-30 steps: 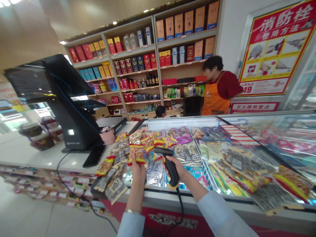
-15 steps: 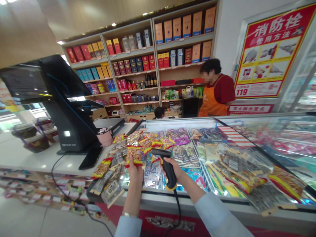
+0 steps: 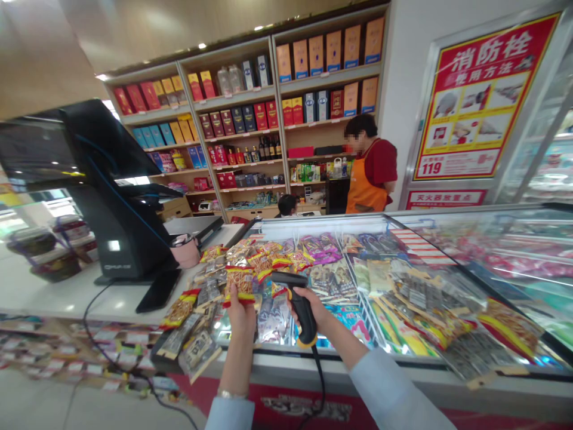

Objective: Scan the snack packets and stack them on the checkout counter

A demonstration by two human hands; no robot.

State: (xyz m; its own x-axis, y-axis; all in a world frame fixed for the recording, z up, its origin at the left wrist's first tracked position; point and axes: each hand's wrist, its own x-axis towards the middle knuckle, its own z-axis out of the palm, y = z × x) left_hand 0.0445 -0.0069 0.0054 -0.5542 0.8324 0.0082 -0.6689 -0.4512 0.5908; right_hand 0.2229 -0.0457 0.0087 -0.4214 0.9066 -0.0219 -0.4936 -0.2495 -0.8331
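Observation:
Between the thumb and fingers of my left hand (image 3: 242,316) is a red and yellow snack packet (image 3: 240,280), held upright above the freezer's glass top. My right hand (image 3: 313,310) is wrapped round the grip of a black and yellow barcode scanner (image 3: 304,316), its head turned left toward the packet. The scanner's cable hangs down over the freezer front. More snack packets (image 3: 264,263) lie heaped behind my left hand. Clear packets with dark contents (image 3: 199,352) lie left of my wrist, at the freezer's corner.
A black checkout terminal (image 3: 116,239) stands on the white counter at left, near a pink cup (image 3: 185,251) and a dark phone (image 3: 159,291). Another pile of packets (image 3: 430,304) covers the glass at right. A person in an orange apron (image 3: 367,179) stands behind the freezer, before shelves.
The whole view has shifted slightly, with most things a little further left. Both hands keep their holds on the packet and the scanner. The person in the apron has leaned or moved left.

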